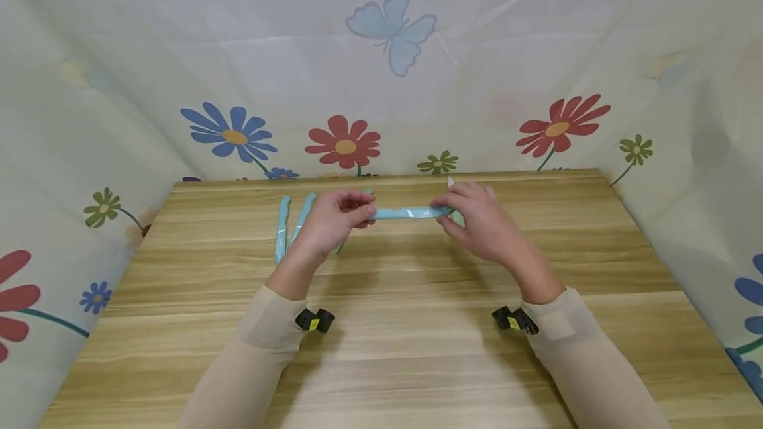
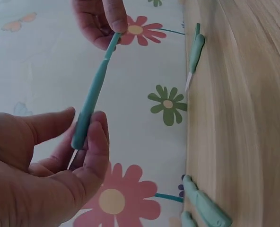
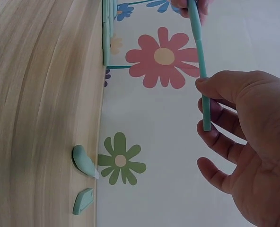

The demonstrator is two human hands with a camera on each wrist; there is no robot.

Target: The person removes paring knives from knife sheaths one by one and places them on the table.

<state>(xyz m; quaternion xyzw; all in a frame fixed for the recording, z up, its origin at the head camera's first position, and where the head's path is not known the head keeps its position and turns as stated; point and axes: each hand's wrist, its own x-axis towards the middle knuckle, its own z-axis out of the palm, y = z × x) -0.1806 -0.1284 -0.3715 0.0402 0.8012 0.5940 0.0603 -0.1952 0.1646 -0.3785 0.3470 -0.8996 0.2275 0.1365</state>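
Observation:
A slim teal knife [image 1: 396, 214], its narrow part looking like a sheath, is held level over the table between both hands. My left hand [image 1: 330, 220] holds the thicker handle end, with fingers curled under it and the thumb beside it in the left wrist view. At the narrow end, my right hand [image 1: 483, 224] pinches it between thumb and fingers. Behind the right hand lies a small knife [image 3: 83, 161] with a teal handle and pale blade. A short teal piece like a sheath [image 3: 83, 201] lies beside it.
Similar teal knives [image 1: 283, 227] lie side by side at the back left of the wooden table [image 1: 405, 349], partly hidden by the left hand. A flower-printed cloth [image 1: 298, 65] rises along the table's back and sides.

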